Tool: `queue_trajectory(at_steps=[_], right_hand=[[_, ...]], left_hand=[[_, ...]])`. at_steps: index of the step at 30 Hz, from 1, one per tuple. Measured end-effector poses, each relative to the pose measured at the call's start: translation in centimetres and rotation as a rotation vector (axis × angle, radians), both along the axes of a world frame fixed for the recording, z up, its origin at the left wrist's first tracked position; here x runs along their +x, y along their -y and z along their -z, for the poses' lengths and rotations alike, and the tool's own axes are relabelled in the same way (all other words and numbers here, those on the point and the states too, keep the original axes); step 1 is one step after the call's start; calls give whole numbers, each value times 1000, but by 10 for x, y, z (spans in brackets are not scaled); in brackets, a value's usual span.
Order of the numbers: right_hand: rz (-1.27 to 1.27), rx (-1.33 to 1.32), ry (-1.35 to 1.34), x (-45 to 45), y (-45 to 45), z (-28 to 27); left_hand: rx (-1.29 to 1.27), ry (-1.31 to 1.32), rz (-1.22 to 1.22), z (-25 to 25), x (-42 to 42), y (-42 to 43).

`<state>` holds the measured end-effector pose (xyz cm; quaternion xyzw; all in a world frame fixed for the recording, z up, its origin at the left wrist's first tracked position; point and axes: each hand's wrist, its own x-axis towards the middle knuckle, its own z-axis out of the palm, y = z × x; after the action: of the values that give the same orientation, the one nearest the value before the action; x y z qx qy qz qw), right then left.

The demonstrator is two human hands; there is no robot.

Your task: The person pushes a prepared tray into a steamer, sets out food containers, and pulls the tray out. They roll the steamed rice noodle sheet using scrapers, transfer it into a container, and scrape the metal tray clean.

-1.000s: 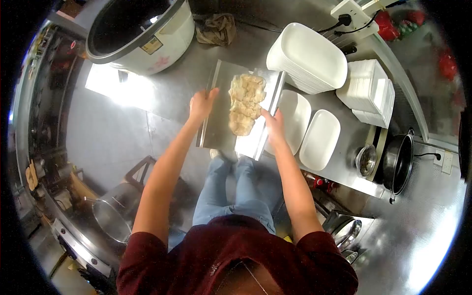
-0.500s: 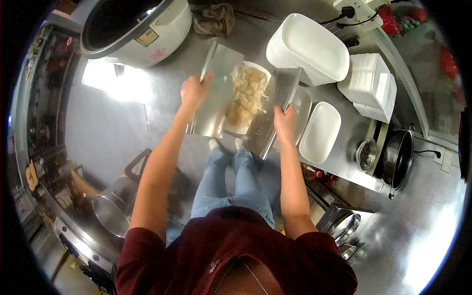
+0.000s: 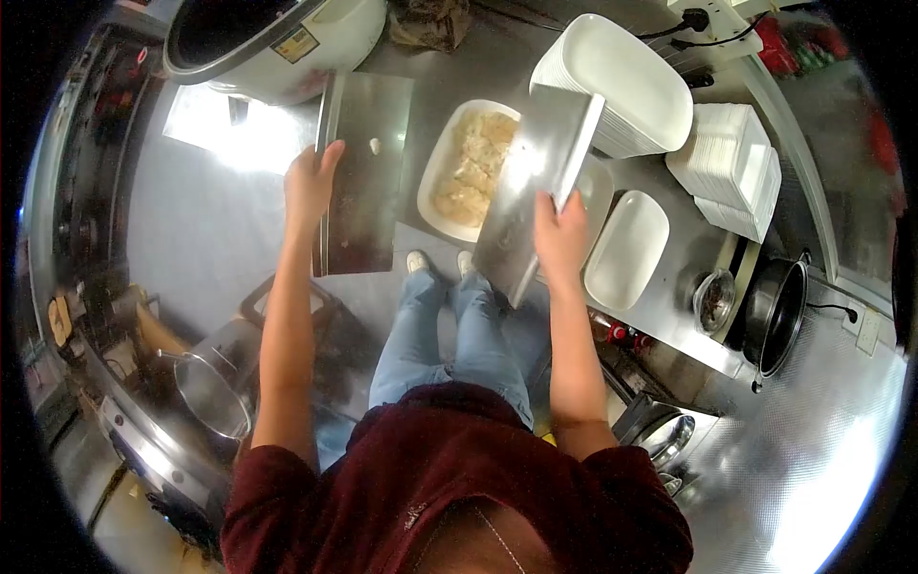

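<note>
My left hand (image 3: 311,187) grips the outer edge of a flat metal scraper (image 3: 368,182), which has a small pale bit stuck on it. My right hand (image 3: 562,232) holds a second metal scraper (image 3: 529,191) by its rolled edge, tilted over the right side of a white dish. Between the two scrapers, that white dish (image 3: 429,192) holds pale, lumpy food (image 3: 470,170). Two more white dishes lie to the right, one (image 3: 595,191) partly hidden behind the right scraper and the other (image 3: 628,251) in plain view.
A large cooker (image 3: 330,53) stands at the back left, beside a crumpled brown bag (image 3: 427,21). Stacked white dishes (image 3: 626,77) and square white containers (image 3: 717,163) are at the back right. Further right are a small bowl (image 3: 713,300) and a black pan (image 3: 776,316).
The scrapers, together under the food at first, have moved apart, the left one farther left. The food now lies in the white dish.
</note>
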<state>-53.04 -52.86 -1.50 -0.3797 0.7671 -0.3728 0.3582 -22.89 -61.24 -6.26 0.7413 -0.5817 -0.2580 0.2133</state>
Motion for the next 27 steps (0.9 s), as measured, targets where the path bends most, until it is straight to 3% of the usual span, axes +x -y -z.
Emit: queue_trajectory(at_steps=[3, 6, 11, 15, 17, 18, 22, 23, 25, 27], right_hand=[[-233, -11, -210, -4, 18, 15], [-172, -14, -86, -7, 8, 23], [-130, -1, -205, 12, 27, 46], [-115, -79, -79, 17, 39, 30], [-158, -30, -23, 8, 46, 48], [-152, -110, -48, 6, 47, 61], [-182, -118, -151, 15, 37, 1], [-231, -290, -210, 13, 31, 5], [-313, -43, -206, 24, 16, -14], [-409, -91, -258, 27, 18, 11]], left_hand=[[101, -192, -167, -30, -9, -20], [99, -160, -175, -18, 11, -36], [89, -307, -232, -10, 22, -61], [104, -287, -277, -11, 23, -73], [-51, -178, -294, 9, 10, -72], [75, -280, -240, -23, -15, -66], [-68, -100, -13, -26, -85, -49], [-71, -93, 8, -28, -100, -42], [-17, -76, 39, -22, -117, -32], [-67, -32, 74, -24, -130, -28]])
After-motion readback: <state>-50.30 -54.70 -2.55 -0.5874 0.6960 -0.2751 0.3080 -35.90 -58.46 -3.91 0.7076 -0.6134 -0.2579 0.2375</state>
